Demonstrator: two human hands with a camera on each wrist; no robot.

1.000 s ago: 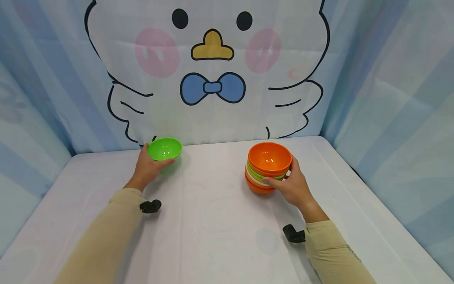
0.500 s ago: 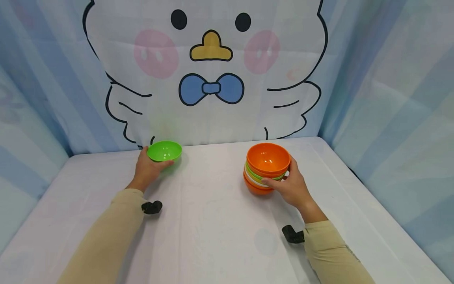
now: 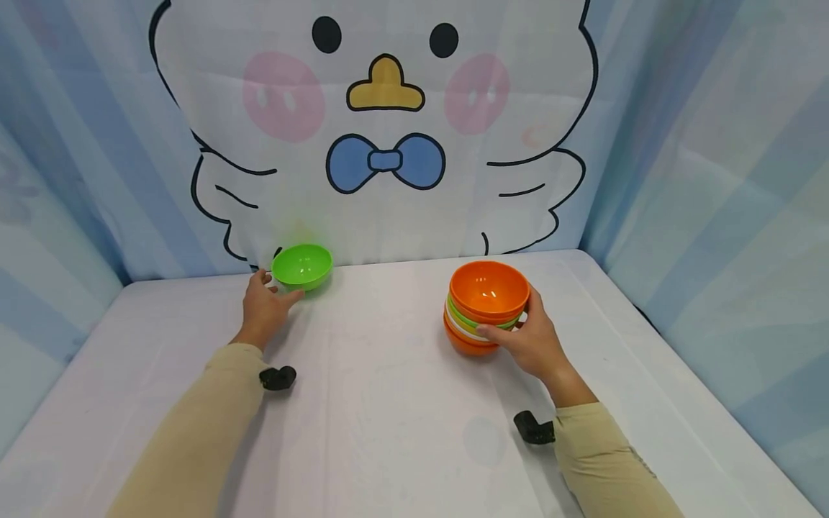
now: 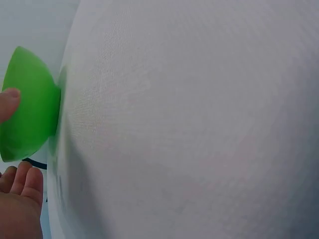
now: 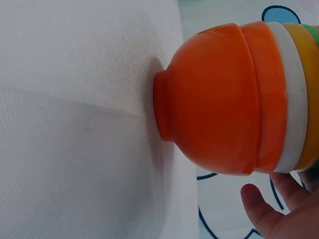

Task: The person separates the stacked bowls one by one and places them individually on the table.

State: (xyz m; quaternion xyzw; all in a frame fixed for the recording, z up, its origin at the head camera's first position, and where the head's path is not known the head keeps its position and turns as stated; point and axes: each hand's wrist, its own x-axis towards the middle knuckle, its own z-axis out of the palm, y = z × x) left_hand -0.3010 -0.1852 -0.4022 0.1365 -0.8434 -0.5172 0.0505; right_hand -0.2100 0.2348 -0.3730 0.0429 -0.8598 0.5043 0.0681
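Note:
A bright green bowl [image 3: 302, 267] stands upright at the table's back left; in the left wrist view its foot [image 4: 56, 110] meets the white cloth. My left hand [image 3: 264, 309] is beside it, fingers spread away from its left side and thumb close to its near side. Toward the right stands a stack of bowls [image 3: 479, 328], orange at top and bottom with green, yellow and white ones between. My right hand [image 3: 532, 337] holds this stack from its right side, thumb across the front and fingers behind. The right wrist view shows the lowest orange bowl [image 5: 214, 99] standing on the cloth.
The white-covered table [image 3: 388, 403] ends at a back curtain [image 3: 388, 223] printed with a cartoon bird, just behind the green bowl. Blue striped curtains [image 3: 732, 216] close off the sides. A black wrist mount [image 3: 277, 378] sticks out from each sleeve.
My left hand has let go of the green bowl, its fingers now apart from the side. The bowl sits slightly farther back. My right hand and the stack stay in place.

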